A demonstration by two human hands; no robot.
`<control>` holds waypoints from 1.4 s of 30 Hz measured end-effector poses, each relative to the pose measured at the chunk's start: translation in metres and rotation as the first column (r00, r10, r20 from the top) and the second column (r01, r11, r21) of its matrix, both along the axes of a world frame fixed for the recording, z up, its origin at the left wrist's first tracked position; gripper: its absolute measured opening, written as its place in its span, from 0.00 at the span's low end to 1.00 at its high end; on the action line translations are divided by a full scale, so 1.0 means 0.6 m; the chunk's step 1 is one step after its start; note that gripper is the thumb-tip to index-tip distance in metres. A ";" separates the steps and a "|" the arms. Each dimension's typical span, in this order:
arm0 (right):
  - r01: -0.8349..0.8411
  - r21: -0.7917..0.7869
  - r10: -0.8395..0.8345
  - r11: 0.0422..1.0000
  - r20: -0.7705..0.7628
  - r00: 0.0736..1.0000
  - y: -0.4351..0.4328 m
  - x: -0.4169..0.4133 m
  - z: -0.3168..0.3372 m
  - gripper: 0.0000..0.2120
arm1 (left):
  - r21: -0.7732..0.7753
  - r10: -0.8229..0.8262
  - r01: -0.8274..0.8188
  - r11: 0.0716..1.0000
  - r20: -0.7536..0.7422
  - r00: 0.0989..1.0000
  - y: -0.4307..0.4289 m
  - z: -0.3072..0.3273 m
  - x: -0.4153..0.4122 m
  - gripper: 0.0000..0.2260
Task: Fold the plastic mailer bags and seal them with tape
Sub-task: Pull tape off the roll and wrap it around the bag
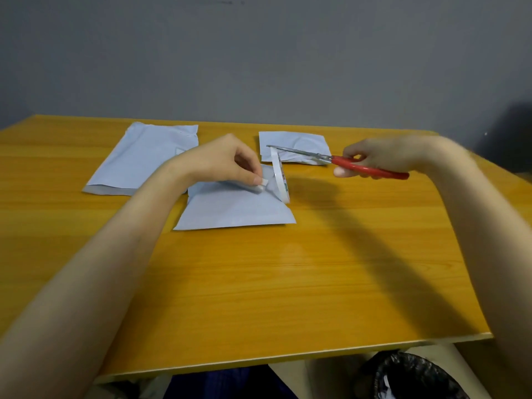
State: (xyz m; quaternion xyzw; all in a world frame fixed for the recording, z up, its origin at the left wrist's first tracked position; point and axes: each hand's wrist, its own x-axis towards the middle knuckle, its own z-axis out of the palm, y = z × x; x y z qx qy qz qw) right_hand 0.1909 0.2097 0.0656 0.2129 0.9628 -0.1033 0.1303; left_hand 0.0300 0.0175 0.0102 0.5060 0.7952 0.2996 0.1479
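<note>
Fingers on tape end, scissors over roll

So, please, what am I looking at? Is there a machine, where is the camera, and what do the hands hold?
No machine: a person works with bare hands, and the one camera sits on their head, looking down. On the yellow table lie three mailer bags: a flat bag at left, a folded bag at the back, a middle bag nearest. A tape roll stands on edge on the middle bag. The left hand pinches the loose tape strip; the right hand holds red scissors, blades pointing toward the roll.
</note>
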 end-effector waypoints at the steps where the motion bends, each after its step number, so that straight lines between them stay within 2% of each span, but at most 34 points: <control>1: -0.001 -0.012 0.001 1.000 -0.001 1.000 0.000 0.001 -0.006 0.27 | -0.012 -0.015 0.015 1.000 0.018 1.000 -0.002 0.002 -0.001 0.02; 5: 0.006 -0.045 -0.009 0.999 -0.078 0.997 0.012 -0.003 -0.014 0.28 | -0.031 0.016 -0.013 0.999 0.087 0.996 -0.003 0.003 0.000 0.07; 8: -0.019 -0.088 0.005 0.996 -0.160 0.987 0.019 -0.003 -0.008 0.24 | 0.126 0.151 -0.172 0.977 0.161 0.975 0.015 -0.002 0.006 0.17; 10: -0.021 -0.115 -0.002 0.993 -0.194 0.981 0.020 -0.006 -0.004 0.21 | 0.206 0.199 -0.257 0.944 0.265 0.944 0.030 -0.004 0.013 0.21; 12: -0.031 -0.129 0.003 0.991 -0.215 0.977 0.017 -0.011 -0.003 0.18 | 0.271 0.151 -0.277 0.922 0.408 0.901 0.040 -0.006 0.022 0.19; 13: -0.033 -0.120 0.005 0.992 -0.228 0.974 0.014 -0.014 -0.003 0.17 | 0.317 0.103 -0.272 0.909 0.459 0.882 0.041 -0.006 0.024 0.15; 15: -0.035 -0.059 0.018 0.998 -0.261 0.965 0.012 -0.019 -0.007 0.21 | 0.400 0.036 -0.269 0.876 0.502 0.864 0.037 -0.004 0.021 0.05; 16: -0.017 -0.018 0.011 1.000 -0.293 0.956 0.013 -0.022 -0.010 0.22 | 0.417 0.032 -0.280 0.864 0.512 0.859 0.033 -0.003 0.019 0.04; 18: 0.048 0.053 -0.025 0.997 -0.366 0.930 0.016 -0.025 -0.015 0.23 | 0.400 0.064 -0.311 0.862 0.523 0.850 0.025 -0.001 0.015 0.08; 21: 0.139 0.103 -0.081 0.985 -0.433 0.898 0.020 -0.024 -0.020 0.28 | 0.370 0.090 -0.341 0.864 0.553 0.828 0.011 0.009 0.014 0.11; 24: 0.177 0.110 -0.116 0.978 -0.417 0.901 0.018 -0.025 -0.026 0.29 | 0.400 0.071 -0.352 0.846 0.569 0.819 -0.002 0.028 0.015 0.11; 27: 0.178 0.132 -0.127 0.975 -0.322 0.938 0.023 -0.035 -0.047 0.25 | 0.415 0.053 -0.386 0.824 0.621 0.782 -0.015 0.044 0.013 0.09; 29: 0.199 0.131 -0.159 0.971 -0.266 0.951 0.029 -0.045 -0.068 0.24 | 0.405 0.077 -0.422 0.811 0.641 0.763 -0.025 0.049 0.010 0.12; 35: 0.294 0.098 -0.266 0.951 -0.233 0.936 0.038 -0.049 -0.131 0.29 | 0.425 0.302 -0.578 0.697 0.556 0.774 -0.080 0.041 -0.003 0.12; 38: 0.322 0.124 -0.293 0.939 -0.208 0.933 0.032 -0.044 -0.139 0.29 | 0.409 0.420 -0.629 0.662 0.493 0.762 -0.114 0.030 -0.006 0.16; 40: 0.334 0.160 -0.309 0.929 -0.167 0.936 0.025 -0.041 -0.138 0.28 | 0.420 0.518 -0.650 0.633 0.394 0.759 -0.131 0.019 -0.001 0.19; 42: 0.343 0.176 -0.322 0.923 -0.135 0.937 0.021 -0.039 -0.139 0.25 | 0.455 0.589 -0.616 0.643 0.222 0.777 -0.145 0.002 0.006 0.19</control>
